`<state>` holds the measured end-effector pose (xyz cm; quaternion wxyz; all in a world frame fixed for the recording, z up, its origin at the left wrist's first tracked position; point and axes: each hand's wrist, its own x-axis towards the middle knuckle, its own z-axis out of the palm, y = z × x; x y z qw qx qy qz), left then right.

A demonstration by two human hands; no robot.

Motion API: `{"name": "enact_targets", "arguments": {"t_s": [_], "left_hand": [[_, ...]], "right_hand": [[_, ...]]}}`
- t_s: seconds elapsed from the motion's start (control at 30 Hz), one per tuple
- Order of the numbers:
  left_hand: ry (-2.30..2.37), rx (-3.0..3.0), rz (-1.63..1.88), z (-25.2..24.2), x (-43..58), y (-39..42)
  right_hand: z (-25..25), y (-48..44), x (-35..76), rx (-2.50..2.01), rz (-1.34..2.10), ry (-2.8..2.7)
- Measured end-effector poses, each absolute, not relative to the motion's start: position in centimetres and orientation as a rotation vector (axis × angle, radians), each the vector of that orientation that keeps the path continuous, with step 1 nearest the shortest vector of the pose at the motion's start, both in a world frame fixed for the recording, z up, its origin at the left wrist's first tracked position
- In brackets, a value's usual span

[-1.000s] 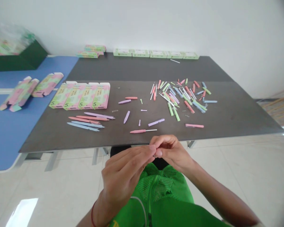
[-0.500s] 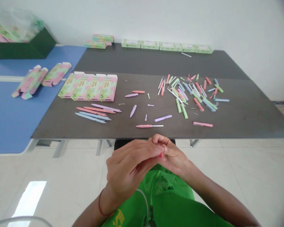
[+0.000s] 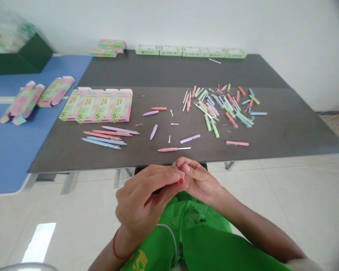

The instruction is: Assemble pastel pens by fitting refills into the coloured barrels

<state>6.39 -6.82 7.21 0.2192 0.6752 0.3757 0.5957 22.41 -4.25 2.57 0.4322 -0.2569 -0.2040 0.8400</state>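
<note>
My left hand (image 3: pixel 145 192) pinches a small red pen part (image 3: pixel 181 181) between thumb and index finger. Against it, my right hand (image 3: pixel 200 180) has its fingers curled and closed; what they hold, if anything, is hidden. Both hands meet in front of the table's near edge. Just beyond them lies a pink pen tip section with a white refill (image 3: pixel 169 149). Near that are a purple pen barrel with a clip (image 3: pixel 190 139), a purple tip section (image 3: pixel 153 132) and small purple plungers (image 3: pixel 169 139). A pink barrel (image 3: pixel 237 143) lies to the right.
Several assembled pens (image 3: pixel 110 135) lie at left, below a row of upright cartons (image 3: pixel 101 107). Mixed pen parts (image 3: pixel 214 107) are heaped at right. Green boxes (image 3: pixel 171 51) line the dark table's (image 3: pixel 164 71) back. Flattened cartons (image 3: pixel 22 101) and a dark green bin (image 3: pixel 34 52) occupy the blue table.
The view has shifted slightly, moving the table contents leftward in the picture. The red part shows more plainly between my left fingertips. My hands remain together.
</note>
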Motion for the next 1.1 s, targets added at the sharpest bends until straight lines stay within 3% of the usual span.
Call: {"name": "enact_targets", "arguments": {"t_s": [0.7, 0.9, 1.1], "left_hand": [[1.036, 1.987, 1.700, 7.9, 6.1, -6.6], [0.930, 2.265, 1.397, 8.1, 6.1, -6.5], [0.826, 2.216, 1.392, 8.0, 5.8, -5.7]], "right_hand": [[2.0, -4.2, 23.0, -0.723, 2.197, -0.486], [0.6, -4.4, 22.1, -0.805, 2.176, -0.396], [-0.2, -4.5, 21.7, -0.710, 2.239, -0.303]]}}
